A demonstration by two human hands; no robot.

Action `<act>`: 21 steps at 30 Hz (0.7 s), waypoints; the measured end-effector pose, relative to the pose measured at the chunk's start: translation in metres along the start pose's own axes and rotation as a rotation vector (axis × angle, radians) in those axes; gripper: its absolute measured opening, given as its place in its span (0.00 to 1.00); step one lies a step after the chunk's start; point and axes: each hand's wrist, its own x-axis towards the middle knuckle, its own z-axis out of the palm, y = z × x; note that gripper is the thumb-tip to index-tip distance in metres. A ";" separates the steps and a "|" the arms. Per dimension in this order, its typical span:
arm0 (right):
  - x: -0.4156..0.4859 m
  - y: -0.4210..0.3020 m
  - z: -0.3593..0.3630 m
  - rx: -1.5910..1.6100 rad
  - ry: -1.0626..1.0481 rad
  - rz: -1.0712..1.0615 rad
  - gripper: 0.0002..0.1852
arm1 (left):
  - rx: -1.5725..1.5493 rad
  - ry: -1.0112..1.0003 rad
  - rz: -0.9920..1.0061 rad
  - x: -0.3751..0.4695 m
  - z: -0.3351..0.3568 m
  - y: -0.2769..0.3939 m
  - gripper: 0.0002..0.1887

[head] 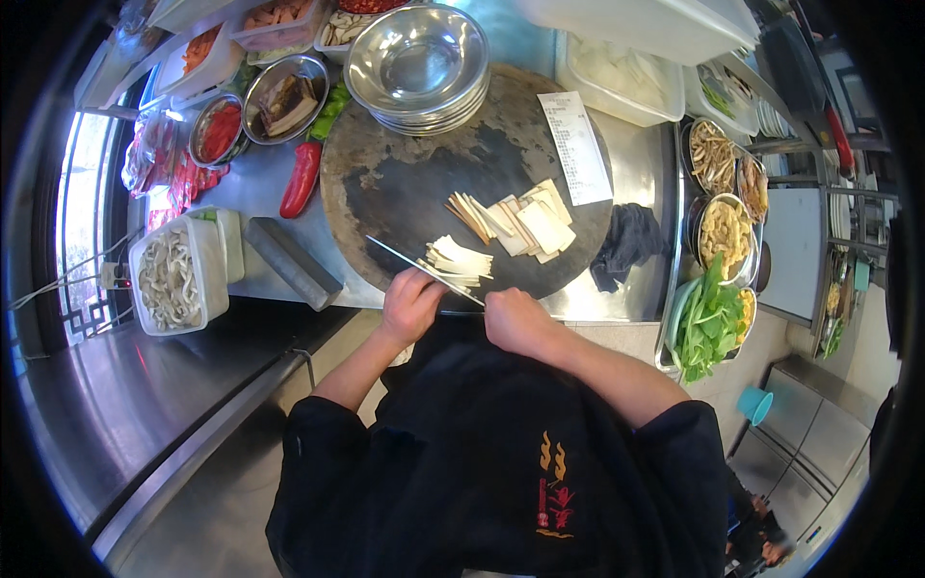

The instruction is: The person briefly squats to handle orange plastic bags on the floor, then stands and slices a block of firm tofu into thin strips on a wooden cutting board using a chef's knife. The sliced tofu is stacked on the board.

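Observation:
On a round, dark-stained chopping block (405, 173), a knife blade (405, 258) lies slantwise near the front edge. My right hand (522, 324) is closed around the handle end of the knife. Close against the near side of the blade is my left hand (413, 305), fingers bent; whether it touches food is hidden. Thin pale strips (459, 261) are bunched just beyond the blade. To their upper right lie flat pale slices (538, 222) with tan edges, overlapping, and a smaller group of narrow slices (480, 217) leans beside them. The food looks like pressed tofu.
Stacked steel bowls (418, 65) and a printed paper slip (576, 148) rest on the block. Left are a red pepper (301, 179), a grey sharpening stone (293, 263) and a tub of mushrooms (171, 278). Right are a dark cloth (627, 242) and leafy greens (704, 321) on a tray.

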 end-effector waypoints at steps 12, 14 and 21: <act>-0.005 0.005 -0.017 0.073 0.027 -0.042 0.12 | 0.036 -0.174 0.017 0.017 -0.021 0.016 0.13; -0.008 0.004 -0.016 0.077 0.050 -0.043 0.12 | 0.061 -0.184 0.026 0.019 -0.021 0.017 0.14; -0.009 0.008 -0.013 0.101 0.085 -0.061 0.14 | 0.077 -0.222 0.021 0.027 -0.023 0.015 0.12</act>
